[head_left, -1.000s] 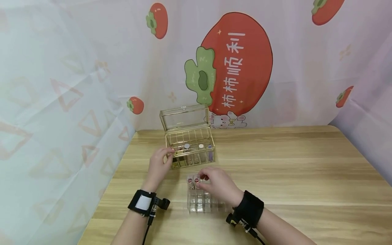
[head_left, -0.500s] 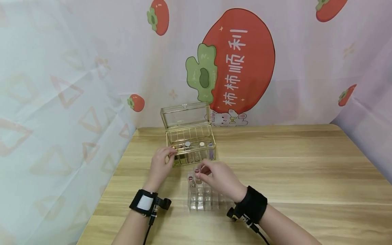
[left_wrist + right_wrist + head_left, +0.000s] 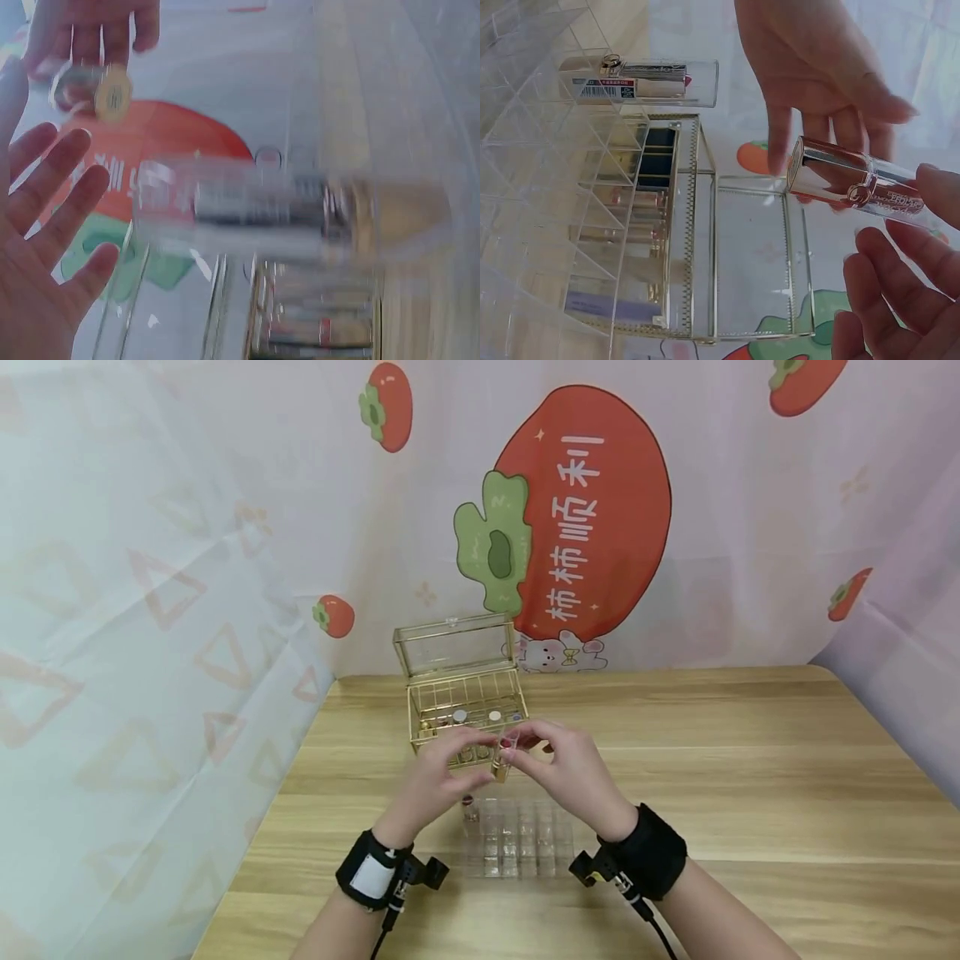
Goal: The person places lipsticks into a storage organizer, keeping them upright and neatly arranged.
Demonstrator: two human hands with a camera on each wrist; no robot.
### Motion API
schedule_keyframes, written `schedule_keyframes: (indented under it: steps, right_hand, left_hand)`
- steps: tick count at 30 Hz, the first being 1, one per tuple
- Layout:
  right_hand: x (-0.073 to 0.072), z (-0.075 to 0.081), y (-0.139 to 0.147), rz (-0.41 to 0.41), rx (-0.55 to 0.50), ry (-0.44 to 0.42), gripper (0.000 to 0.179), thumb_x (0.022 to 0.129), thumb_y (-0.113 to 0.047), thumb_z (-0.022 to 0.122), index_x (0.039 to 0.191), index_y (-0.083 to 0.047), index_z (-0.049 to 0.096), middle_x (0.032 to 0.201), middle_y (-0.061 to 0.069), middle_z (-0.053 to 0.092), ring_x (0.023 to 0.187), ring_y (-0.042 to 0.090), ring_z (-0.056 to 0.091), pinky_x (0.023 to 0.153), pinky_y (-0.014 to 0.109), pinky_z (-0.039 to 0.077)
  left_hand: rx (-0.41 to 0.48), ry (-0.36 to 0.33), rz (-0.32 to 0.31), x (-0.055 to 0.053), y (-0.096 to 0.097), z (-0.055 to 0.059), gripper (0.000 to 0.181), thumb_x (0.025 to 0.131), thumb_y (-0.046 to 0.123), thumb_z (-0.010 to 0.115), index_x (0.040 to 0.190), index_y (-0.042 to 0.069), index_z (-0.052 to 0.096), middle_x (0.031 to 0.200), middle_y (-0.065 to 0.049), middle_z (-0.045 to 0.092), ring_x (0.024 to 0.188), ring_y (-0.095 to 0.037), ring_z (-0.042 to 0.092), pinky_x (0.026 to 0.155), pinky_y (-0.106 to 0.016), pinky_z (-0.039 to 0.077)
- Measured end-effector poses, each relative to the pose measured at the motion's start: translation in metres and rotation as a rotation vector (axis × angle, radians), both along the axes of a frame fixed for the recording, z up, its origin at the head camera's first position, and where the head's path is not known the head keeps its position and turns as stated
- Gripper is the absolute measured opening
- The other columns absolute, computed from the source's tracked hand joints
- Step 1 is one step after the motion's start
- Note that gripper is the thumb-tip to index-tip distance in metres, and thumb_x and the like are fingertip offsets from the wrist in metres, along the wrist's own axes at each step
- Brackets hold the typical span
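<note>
My right hand (image 3: 573, 768) pinches a lipstick (image 3: 855, 180) with a clear cap and shiny gold base between thumb and fingers, in the air above the organizer. Close to its base, my left hand (image 3: 431, 781) is spread with fingers apart; in the left wrist view its fingers (image 3: 56, 180) do not touch the lipstick. Below both hands stands a clear acrylic lipstick organizer (image 3: 517, 860) with a grid of compartments. A second clear-capped lipstick (image 3: 470, 810) stands upright in its back left compartment.
Behind the hands, a gold-framed glass box (image 3: 461, 681) stands with its lid raised. Several cosmetics tubes and bottles are inside it, partly hidden by the hands. The wooden table (image 3: 712, 793) meets a printed curtain (image 3: 735, 527) at the back.
My right hand has lifted the lipstick out of the organizer and moved it up toward the box. My left hand has left the box's front left edge and come right, beside the lipstick.
</note>
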State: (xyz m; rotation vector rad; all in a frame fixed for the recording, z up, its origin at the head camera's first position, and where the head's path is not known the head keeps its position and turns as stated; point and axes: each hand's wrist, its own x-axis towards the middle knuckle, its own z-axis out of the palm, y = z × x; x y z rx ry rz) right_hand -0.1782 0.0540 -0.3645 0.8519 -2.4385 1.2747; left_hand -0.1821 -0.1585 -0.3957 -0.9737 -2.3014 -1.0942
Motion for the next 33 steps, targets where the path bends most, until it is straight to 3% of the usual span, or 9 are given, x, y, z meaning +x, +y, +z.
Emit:
schedule_keyframes:
  steps: [4,13,19,26,30,33]
  right_hand:
    - [0.0,0.0,0.001,0.0,-0.011,0.026,0.018,0.084,-0.027,0.071,0.098,-0.016,0.071,0.094,-0.003,0.069,0.085,0.009,0.057,0.07,0.037,0.052]
    - [0.0,-0.005,0.005,0.009,-0.024,0.033,0.02,0.083,-0.024,0.073,0.1,-0.013,0.072,0.094,-0.001,0.068,0.083,0.009,0.056,0.068,0.041,0.052]
    - [-0.001,-0.006,0.007,0.012,-0.01,0.04,0.024,0.084,-0.023,0.072,0.104,-0.011,0.071,0.092,0.0,0.067,0.079,0.011,0.055,0.064,0.039,0.051]
    - [0.001,-0.016,0.011,0.066,0.05,-0.064,0.024,0.088,-0.015,0.067,0.111,-0.008,0.068,0.084,-0.002,0.065,0.076,0.007,0.056,0.064,0.032,0.053]
    - [0.007,-0.03,0.015,0.129,0.142,-0.16,0.017,0.089,-0.017,0.065,0.106,-0.012,0.069,0.082,-0.009,0.064,0.075,0.004,0.055,0.066,0.028,0.054]
    - [0.012,-0.042,0.015,0.192,0.215,-0.184,0.014,0.089,-0.019,0.064,0.101,-0.012,0.07,0.08,-0.01,0.064,0.073,0.004,0.056,0.065,0.026,0.054]
  left_hand:
    - [0.042,-0.021,-0.044,0.005,0.016,0.004,0.048,0.076,0.009,0.077,0.12,0.001,0.059,0.111,-0.012,0.067,0.099,-0.016,0.058,0.084,-0.043,0.054]
    - [0.074,-0.088,0.021,0.007,0.026,-0.003,0.039,0.083,0.015,0.072,0.119,0.005,0.059,0.108,-0.008,0.068,0.092,-0.015,0.06,0.078,-0.039,0.056]
    - [0.062,-0.057,0.032,0.003,0.027,0.0,0.04,0.082,0.011,0.074,0.117,0.002,0.06,0.104,-0.01,0.068,0.09,-0.013,0.061,0.075,-0.036,0.058]
    - [0.102,0.032,0.081,-0.016,0.015,0.01,0.038,0.079,-0.001,0.073,0.115,-0.003,0.059,0.096,-0.014,0.068,0.085,-0.017,0.064,0.07,-0.034,0.061]
    - [0.137,-0.003,0.168,-0.034,0.008,0.012,0.036,0.083,-0.001,0.069,0.117,-0.001,0.058,0.096,-0.012,0.067,0.087,-0.016,0.064,0.074,-0.031,0.06]
    - [0.139,-0.047,0.249,-0.047,0.004,0.009,0.031,0.086,0.002,0.067,0.115,0.0,0.057,0.097,-0.011,0.066,0.087,-0.015,0.064,0.077,-0.03,0.059]
